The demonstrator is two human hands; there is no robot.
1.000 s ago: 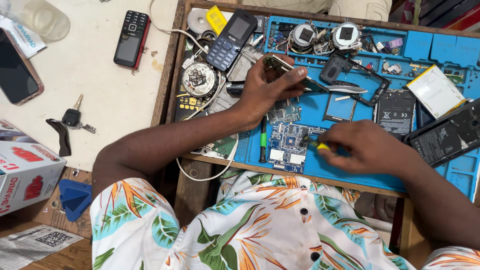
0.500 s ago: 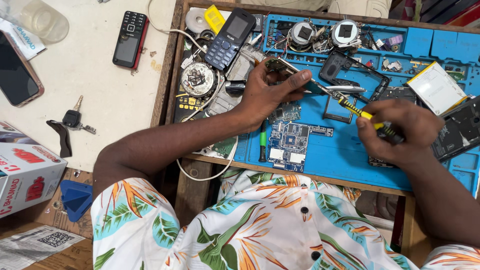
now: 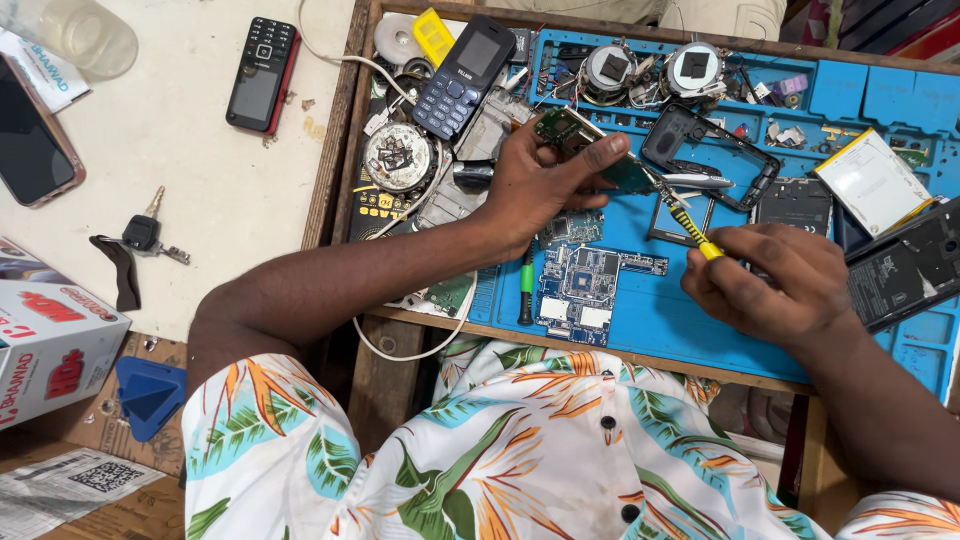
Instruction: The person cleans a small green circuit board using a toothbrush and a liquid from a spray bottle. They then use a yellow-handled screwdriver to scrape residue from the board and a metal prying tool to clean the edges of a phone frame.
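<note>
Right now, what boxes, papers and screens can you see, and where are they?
Cardboard box: lower left, white with red print.
Printed sheet: bottom left corner, grey-white with a square code.
Smartphone: far left, dark blank screen.
Black keypad phone: on the white table, small dark screen.
Blue keypad phone: top of the tray, dark screen.

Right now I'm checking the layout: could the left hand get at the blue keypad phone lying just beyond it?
Probably yes: the blue keypad phone lies uncovered just past the left hand, though that hand holds a small circuit board.
</note>
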